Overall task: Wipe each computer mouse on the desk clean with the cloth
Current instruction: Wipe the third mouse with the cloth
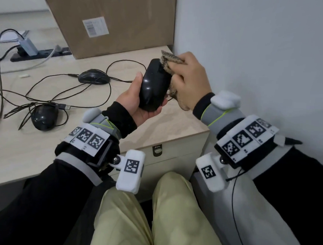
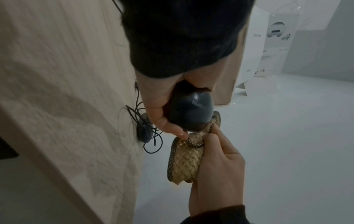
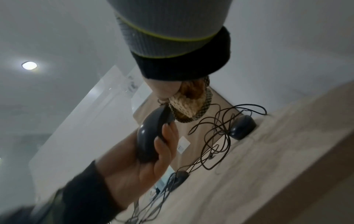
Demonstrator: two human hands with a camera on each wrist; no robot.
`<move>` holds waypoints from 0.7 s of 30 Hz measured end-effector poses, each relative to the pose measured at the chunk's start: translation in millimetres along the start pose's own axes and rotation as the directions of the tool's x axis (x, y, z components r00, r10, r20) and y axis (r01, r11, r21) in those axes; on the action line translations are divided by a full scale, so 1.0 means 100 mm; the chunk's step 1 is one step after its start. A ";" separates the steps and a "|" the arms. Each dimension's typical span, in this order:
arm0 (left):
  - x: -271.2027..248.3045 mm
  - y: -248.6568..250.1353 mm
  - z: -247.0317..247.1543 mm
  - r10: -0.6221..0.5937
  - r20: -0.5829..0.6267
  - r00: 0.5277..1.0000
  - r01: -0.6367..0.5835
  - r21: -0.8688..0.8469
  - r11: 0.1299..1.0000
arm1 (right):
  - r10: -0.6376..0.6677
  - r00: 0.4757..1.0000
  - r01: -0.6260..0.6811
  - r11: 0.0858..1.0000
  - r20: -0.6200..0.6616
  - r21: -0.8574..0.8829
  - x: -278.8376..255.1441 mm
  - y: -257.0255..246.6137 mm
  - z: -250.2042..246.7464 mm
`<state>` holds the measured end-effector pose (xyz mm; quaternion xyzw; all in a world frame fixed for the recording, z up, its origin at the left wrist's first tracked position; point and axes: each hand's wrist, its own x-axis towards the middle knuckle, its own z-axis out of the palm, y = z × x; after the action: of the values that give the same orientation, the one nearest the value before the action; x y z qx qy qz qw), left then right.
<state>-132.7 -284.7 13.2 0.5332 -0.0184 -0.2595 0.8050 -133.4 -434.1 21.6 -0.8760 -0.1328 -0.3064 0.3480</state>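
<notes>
My left hand (image 1: 137,100) grips a glossy black mouse (image 1: 153,86) lifted above the desk's right end, thumb on its left side and fingers under it. My right hand (image 1: 189,80) holds a bunched tan knitted cloth (image 1: 169,62) with a dark checked edge and presses it against the mouse's front right side. The left wrist view shows the same mouse (image 2: 191,110) in the left hand with the cloth (image 2: 187,160) wadded below it. In the right wrist view, the cloth (image 3: 189,104) touches the mouse (image 3: 149,136). Two more black wired mice lie on the desk, one (image 1: 94,76) further back, one (image 1: 44,117) nearer left.
The light wood desk (image 1: 175,126) ends at a white wall (image 1: 263,52) on the right. A big cardboard box (image 1: 110,20) stands at the back. A black power strip (image 1: 39,53) with plugs lies back left. Tangled cables (image 1: 51,96) run between the mice.
</notes>
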 end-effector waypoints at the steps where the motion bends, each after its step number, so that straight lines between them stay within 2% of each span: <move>1: 0.00 -0.01 0.00 -0.001 -0.005 1.000 0.001 0.005 1.000 | 0.041 0.999 -0.042 0.999 -0.014 -0.009 0.04 0.04 -0.02; 3: 0.00 0.00 -0.01 -0.003 -0.021 1.000 0.003 -0.018 1.000 | 0.111 0.990 -0.111 0.994 -0.083 0.001 0.07 0.08 -0.06; 5: 0.01 0.03 -0.01 -0.007 -0.031 0.999 0.006 -0.049 0.999 | 0.073 0.987 -0.068 0.997 -0.141 0.043 0.03 0.02 -0.07; 8: 0.01 0.04 -0.01 0.005 -0.023 1.000 -0.006 -0.041 0.999 | -0.086 0.996 0.087 0.996 -0.036 0.025 -0.13 -0.09 0.00; 9: 0.01 0.03 -0.01 0.000 -0.017 1.000 -0.001 -0.027 1.000 | -0.092 0.996 0.092 0.996 0.000 -0.002 -0.14 -0.09 0.02; 13: -0.03 -0.02 -0.02 -0.025 0.006 1.000 0.025 0.038 0.999 | 0.123 0.992 -0.122 0.991 0.011 -0.064 0.02 0.11 -0.02; 15: -0.03 -0.01 -0.02 -0.019 0.016 1.000 0.019 0.018 1.000 | 0.193 0.980 -0.196 0.980 -0.054 -0.036 0.03 0.19 -0.08; 16: -0.03 0.00 -0.01 -0.014 0.018 1.000 0.014 0.004 1.000 | 0.179 0.977 -0.180 0.984 -0.113 -0.003 0.02 0.18 -0.09; 18: -0.02 0.02 0.00 -0.009 0.017 1.000 0.009 -0.015 1.000 | 0.056 0.982 -0.044 0.997 -0.180 0.068 -0.06 0.06 -0.09; 21: -0.02 0.00 0.03 0.003 0.008 1.000 -0.003 -0.020 1.000 | -0.132 0.990 0.133 0.990 -0.047 0.035 -0.19 -0.10 0.01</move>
<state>-135.1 -286.2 15.4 0.5239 -0.0197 -0.2606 0.8107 -152.2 -426.6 13.9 -0.8514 -0.1886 -0.3460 0.3462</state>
